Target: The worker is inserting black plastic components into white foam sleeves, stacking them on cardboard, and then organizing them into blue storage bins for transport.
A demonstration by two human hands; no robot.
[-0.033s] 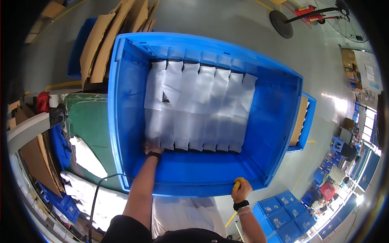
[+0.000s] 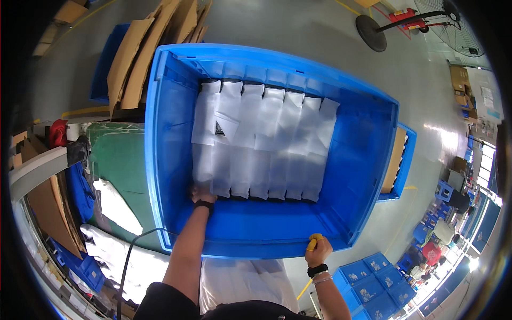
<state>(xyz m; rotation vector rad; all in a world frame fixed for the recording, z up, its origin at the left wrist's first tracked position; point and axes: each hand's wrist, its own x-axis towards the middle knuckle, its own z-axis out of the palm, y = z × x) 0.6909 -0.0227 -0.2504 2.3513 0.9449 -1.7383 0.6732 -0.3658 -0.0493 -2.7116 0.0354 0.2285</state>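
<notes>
A large blue plastic bin [image 2: 368, 160] holds two rows of flat white wrapped packages [image 2: 261, 117], laid side by side, with dark ends showing. My left hand [image 2: 204, 195] reaches inside and closes around the near end of the front row's leftmost package [image 2: 202, 165]; its fingertips are partly hidden. On one back-row package, a folded flap [image 2: 228, 127] leaves a small dark patch uncovered. Yellow coverings wrap some fingers of my right hand [image 2: 319, 252], which is closed over the bin's near rim at the right.
Left of the bin lies a green surface [image 2: 120, 160] with white sheets. Upright cardboard sheets [image 2: 133, 64] stand at the far left. A smaller blue bin [image 2: 404, 165] sits to the right, blue boxes [image 2: 373, 280] at the near right, and a fan base [image 2: 370, 34] at the far right.
The bin and its packages appear slightly farther right in the picture. Both hands keep their places on the package and rim.
</notes>
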